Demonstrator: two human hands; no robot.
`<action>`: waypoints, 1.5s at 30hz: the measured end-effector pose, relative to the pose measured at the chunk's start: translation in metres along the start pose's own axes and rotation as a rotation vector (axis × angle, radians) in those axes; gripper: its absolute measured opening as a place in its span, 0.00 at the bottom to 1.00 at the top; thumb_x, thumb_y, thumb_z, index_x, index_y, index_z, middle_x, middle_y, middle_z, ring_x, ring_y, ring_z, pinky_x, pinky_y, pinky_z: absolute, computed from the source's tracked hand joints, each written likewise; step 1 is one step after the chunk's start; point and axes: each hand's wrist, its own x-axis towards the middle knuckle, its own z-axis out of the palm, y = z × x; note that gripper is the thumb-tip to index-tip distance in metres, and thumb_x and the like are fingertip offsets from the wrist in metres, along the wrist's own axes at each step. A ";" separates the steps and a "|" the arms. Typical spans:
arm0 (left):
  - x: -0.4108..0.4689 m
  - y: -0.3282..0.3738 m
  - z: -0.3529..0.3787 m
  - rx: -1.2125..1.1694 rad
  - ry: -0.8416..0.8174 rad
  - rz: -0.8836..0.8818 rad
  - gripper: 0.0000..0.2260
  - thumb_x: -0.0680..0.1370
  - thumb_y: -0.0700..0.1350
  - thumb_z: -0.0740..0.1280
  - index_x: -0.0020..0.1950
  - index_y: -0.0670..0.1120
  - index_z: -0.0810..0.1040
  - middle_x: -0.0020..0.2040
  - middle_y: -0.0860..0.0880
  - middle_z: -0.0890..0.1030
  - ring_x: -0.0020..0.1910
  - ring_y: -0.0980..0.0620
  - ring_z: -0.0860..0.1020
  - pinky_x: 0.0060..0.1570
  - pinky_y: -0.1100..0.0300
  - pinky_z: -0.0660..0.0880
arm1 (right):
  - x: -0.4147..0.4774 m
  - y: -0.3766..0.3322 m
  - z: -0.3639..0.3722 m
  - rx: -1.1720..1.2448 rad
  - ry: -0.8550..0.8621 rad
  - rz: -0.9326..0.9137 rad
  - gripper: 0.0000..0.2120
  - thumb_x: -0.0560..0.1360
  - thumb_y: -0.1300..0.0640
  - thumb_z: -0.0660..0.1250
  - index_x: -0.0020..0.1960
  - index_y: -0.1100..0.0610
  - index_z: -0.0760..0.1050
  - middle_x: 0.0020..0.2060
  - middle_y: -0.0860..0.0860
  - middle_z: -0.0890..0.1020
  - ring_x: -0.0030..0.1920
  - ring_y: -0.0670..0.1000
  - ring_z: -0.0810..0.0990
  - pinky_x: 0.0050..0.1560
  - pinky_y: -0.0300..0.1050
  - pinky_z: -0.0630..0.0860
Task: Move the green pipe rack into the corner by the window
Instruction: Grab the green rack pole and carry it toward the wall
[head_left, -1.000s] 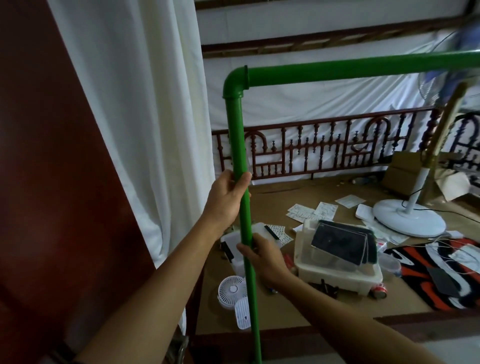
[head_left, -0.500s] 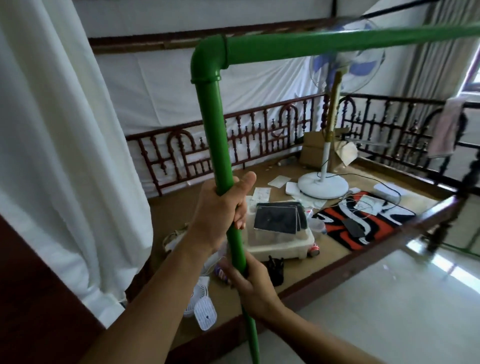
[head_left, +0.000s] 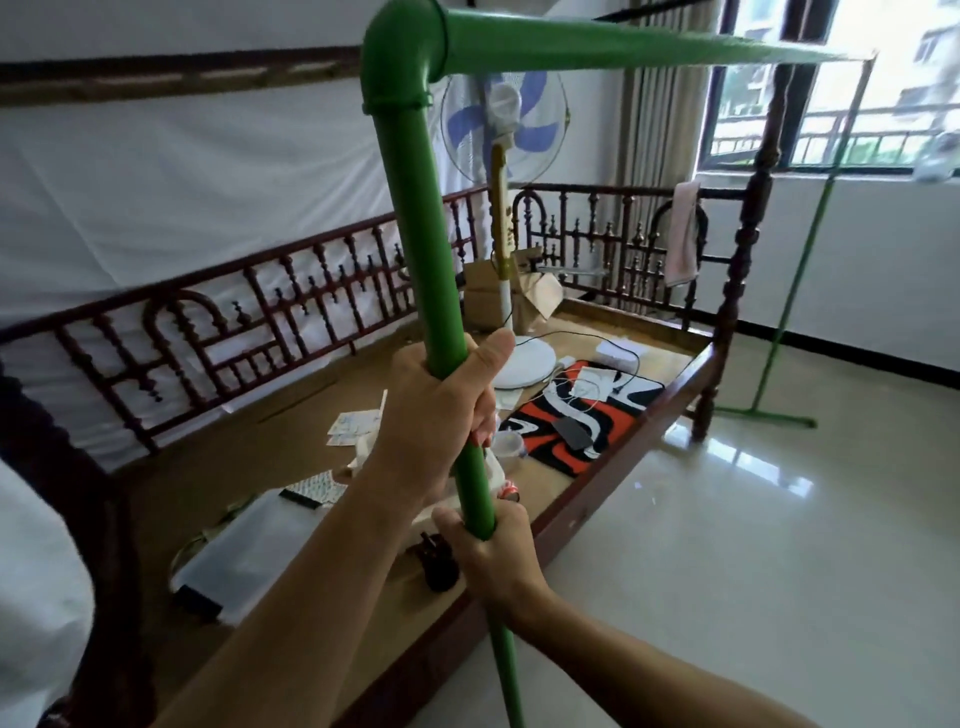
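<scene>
The green pipe rack (head_left: 415, 208) fills the middle of the view: a near upright, an elbow at the top and a top bar running right toward the window (head_left: 852, 88). Its far upright and foot stand on the tiled floor at the right, below the window. My left hand (head_left: 441, 410) grips the near upright at mid height. Just below it, my right hand (head_left: 488, 556) is also closed around the same upright. The lower end of that upright runs out of the bottom edge.
A dark wooden bed frame (head_left: 597, 499) lies left of the rack, with a standing fan (head_left: 504, 218), a red patterned mat (head_left: 582, 415), papers and boxes on it. A bedpost (head_left: 737, 270) stands near the rack's far upright. Glossy tiled floor (head_left: 753, 545) spreads to the right.
The view has swung right, from the curtain and bed toward the window and tiled floor. The rack has come closer to me and both hands keep their grip on the upright.
</scene>
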 end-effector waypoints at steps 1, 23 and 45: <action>0.007 -0.002 0.008 0.003 -0.006 0.001 0.18 0.75 0.45 0.68 0.27 0.48 0.68 0.20 0.51 0.66 0.19 0.50 0.64 0.24 0.58 0.68 | 0.006 -0.001 -0.009 -0.005 0.012 -0.010 0.17 0.74 0.55 0.69 0.28 0.50 0.70 0.20 0.46 0.72 0.22 0.43 0.71 0.27 0.41 0.72; 0.207 -0.085 0.181 -0.211 -0.624 -0.023 0.18 0.76 0.44 0.68 0.27 0.47 0.68 0.20 0.51 0.67 0.20 0.51 0.65 0.24 0.60 0.69 | 0.169 0.028 -0.193 -0.111 0.719 -0.054 0.20 0.73 0.61 0.69 0.25 0.53 0.68 0.17 0.47 0.70 0.21 0.49 0.70 0.26 0.45 0.71; 0.376 -0.157 0.416 -0.196 -0.827 -0.078 0.16 0.75 0.44 0.69 0.28 0.49 0.70 0.21 0.51 0.69 0.24 0.50 0.69 0.32 0.56 0.73 | 0.312 0.061 -0.454 -0.151 0.861 0.031 0.16 0.72 0.57 0.68 0.28 0.57 0.70 0.22 0.54 0.70 0.24 0.53 0.71 0.29 0.49 0.72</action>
